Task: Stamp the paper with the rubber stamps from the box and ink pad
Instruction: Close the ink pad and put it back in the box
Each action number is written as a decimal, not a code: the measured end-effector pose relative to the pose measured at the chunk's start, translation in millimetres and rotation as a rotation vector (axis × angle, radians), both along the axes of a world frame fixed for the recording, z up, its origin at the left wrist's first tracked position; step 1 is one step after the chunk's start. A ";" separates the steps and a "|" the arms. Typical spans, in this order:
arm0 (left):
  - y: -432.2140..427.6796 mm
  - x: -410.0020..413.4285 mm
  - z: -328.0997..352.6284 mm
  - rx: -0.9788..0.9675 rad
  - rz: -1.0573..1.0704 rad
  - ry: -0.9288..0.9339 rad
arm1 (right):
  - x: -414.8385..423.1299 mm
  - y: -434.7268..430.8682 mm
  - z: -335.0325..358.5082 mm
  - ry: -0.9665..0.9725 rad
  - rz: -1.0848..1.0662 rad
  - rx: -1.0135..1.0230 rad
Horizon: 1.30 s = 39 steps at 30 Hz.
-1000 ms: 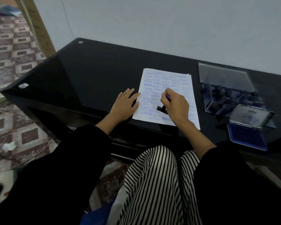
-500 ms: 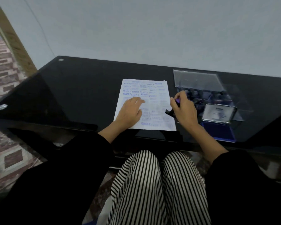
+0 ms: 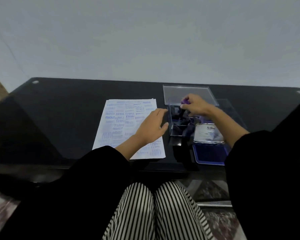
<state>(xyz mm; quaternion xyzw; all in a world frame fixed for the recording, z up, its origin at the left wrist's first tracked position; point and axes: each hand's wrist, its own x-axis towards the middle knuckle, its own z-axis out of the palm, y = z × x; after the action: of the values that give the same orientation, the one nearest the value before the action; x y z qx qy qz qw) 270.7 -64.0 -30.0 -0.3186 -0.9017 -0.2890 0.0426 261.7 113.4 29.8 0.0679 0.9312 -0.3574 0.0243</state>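
Observation:
A white paper [image 3: 121, 122] covered with blue stamped words lies on the black glass table [image 3: 68, 110]. My left hand [image 3: 151, 129] rests flat on the paper's right side, fingers apart. To the right stands a clear plastic box [image 3: 176, 130] holding several dark rubber stamps. My right hand [image 3: 194, 105] is over the box, fingers closed on a stamp [image 3: 182, 110] with a purple top. In front of the box sits the open blue ink pad [image 3: 209, 155] with its lid [image 3: 208, 134] raised.
The box's clear lid [image 3: 189, 93] lies flat behind it near the white wall. The table's front edge runs just above my striped knees [image 3: 156, 210]. Patterned floor shows at the left and under the glass.
My right hand lifted the stamp off the paper and carried it right, over the box. My left hand slid to the paper's right edge. The camera swung right.

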 end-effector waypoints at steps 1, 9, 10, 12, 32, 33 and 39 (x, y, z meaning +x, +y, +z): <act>1.7 -2.2 -1.1 -0.007 -0.010 -0.011 | -1.8 0.7 -2.1 -0.015 0.005 -0.026; 16.2 -11.9 -12.7 -0.022 -0.044 -0.055 | -8.6 7.7 -24.2 0.015 -0.112 -0.172; 18.7 -12.0 -13.3 -0.028 -0.043 -0.052 | -8.0 8.4 -25.2 0.039 -0.123 -0.156; 24.0 -12.3 -13.8 -0.041 -0.042 -0.039 | -6.2 9.6 -25.6 0.086 -0.135 -0.052; 44.9 -13.1 -8.7 -0.130 -0.079 0.017 | -3.8 33.4 -28.9 -0.176 0.129 0.448; 44.6 -12.9 -8.1 -0.130 -0.080 0.005 | -6.1 32.8 -27.2 -0.208 0.163 0.445; 42.5 -14.3 -7.0 -0.130 -0.090 -0.004 | -11.9 31.2 -20.0 -0.274 0.253 0.261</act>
<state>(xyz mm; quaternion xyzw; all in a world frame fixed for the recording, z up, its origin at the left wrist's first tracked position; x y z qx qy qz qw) 256.4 -21.5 -37.1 -0.3603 -0.9035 -0.2320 0.0069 249.8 144.6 9.8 0.0012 0.9586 -0.2155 0.1859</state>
